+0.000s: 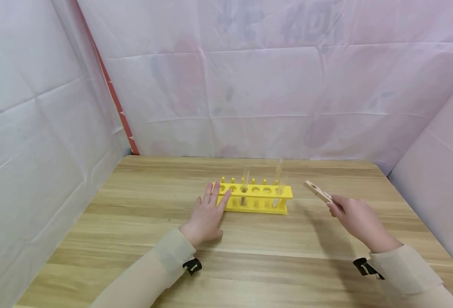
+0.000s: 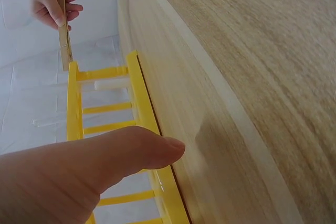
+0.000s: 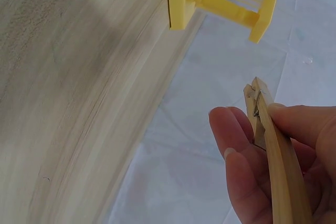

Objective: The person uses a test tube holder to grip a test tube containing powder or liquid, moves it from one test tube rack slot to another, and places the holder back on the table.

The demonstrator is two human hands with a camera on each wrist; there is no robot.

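Note:
A yellow test tube rack (image 1: 263, 209) stands on the wooden table, with a row of holes and short pegs behind them. One clear test tube (image 1: 243, 199) with a dark bit of contents is near its middle; another test tube (image 1: 275, 202), at the right end, has white contents low inside. My left hand (image 1: 205, 214) rests its spread, straight fingers on the rack's left end; its thumb (image 2: 139, 148) stretches out in front of the rack in the left wrist view. My right hand (image 1: 359, 218) holds a wooden test tube clamp (image 1: 318, 191) right of the rack, its tip pointing towards the tubes.
The wood-grained table (image 1: 134, 256) reaches back to a pale, creased cloth (image 1: 265, 85). More cloth hangs on the left and right sides. A red strip (image 1: 115, 96) runs down the back left corner.

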